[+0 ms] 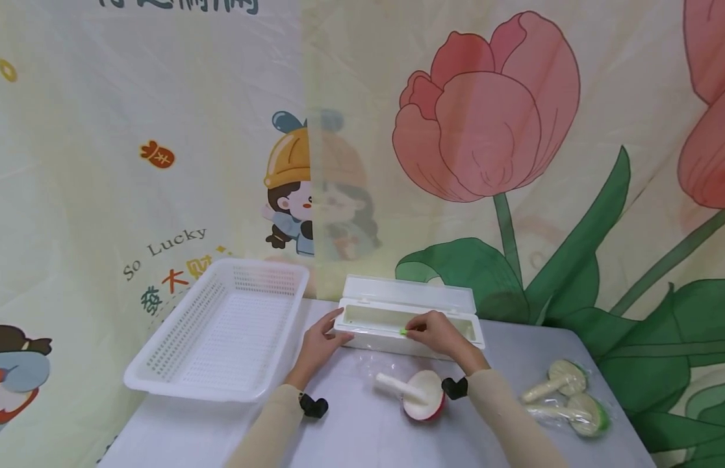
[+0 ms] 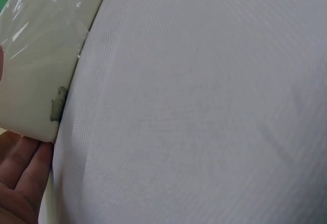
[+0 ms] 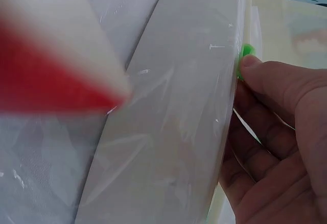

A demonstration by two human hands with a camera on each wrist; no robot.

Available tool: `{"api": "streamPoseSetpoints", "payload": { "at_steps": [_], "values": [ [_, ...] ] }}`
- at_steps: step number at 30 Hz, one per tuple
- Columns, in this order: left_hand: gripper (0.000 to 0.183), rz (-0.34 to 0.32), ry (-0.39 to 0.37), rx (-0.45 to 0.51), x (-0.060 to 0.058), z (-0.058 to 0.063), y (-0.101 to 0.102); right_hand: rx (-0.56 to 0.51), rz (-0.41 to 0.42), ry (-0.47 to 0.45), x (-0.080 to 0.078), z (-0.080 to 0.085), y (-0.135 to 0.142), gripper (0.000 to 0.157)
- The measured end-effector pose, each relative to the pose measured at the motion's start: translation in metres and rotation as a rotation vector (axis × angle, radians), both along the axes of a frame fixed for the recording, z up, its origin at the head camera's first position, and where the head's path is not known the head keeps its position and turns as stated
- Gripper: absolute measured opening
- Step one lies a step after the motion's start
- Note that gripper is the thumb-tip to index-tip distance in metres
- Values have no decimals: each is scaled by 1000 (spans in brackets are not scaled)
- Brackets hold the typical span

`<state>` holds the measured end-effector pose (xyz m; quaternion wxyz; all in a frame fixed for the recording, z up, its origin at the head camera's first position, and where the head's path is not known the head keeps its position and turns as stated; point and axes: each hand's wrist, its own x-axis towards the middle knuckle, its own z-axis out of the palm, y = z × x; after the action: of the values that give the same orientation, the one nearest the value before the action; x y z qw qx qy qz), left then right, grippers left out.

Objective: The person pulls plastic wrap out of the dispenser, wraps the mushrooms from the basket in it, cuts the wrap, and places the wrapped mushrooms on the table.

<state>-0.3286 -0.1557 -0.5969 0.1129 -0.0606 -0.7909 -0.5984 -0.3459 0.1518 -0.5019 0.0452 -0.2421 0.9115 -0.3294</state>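
Note:
A long white cling film dispenser box [image 1: 374, 338] lies on the table with its lid [image 1: 409, 292] raised at the back. My left hand [image 1: 317, 344] grips the box's left end, thumb at the front and fingers along the side. At the front rim, my right hand [image 1: 441, 335] pinches a small green slider [image 3: 247, 52]. Clear film [image 3: 153, 152] hangs down the front of the box and spreads onto the table. In front of the box, on or beside the film, lies a red-rimmed round white piece with a white handle [image 1: 418, 396].
A white perforated basket [image 1: 216, 390] stands to the left. On the right lie two green-rimmed round pieces with handles, the upper one [image 1: 567, 377] and the lower one [image 1: 587, 416], wrapped in clear film. A printed cloth [image 1: 351, 84] hangs behind the table.

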Motion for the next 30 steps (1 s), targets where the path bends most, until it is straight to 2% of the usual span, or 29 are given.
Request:
{"api": "streamPoseSetpoints", "payload": {
  "at_steps": [9, 17, 21, 30],
  "values": [
    [69, -16, -18, 39, 3, 5, 1, 9, -32, -12, 4, 2, 9, 11],
    [69, -24, -6, 44, 1, 2, 4, 27, -25, 15, 7, 4, 23, 11],
    [69, -26, 1, 51, 1, 1, 4, 34, -44, -2, 8, 4, 35, 12],
    [69, -15, -2, 42, 2, 1, 1, 76, -73, 26, 10, -2, 72, 15]
  ]
}}
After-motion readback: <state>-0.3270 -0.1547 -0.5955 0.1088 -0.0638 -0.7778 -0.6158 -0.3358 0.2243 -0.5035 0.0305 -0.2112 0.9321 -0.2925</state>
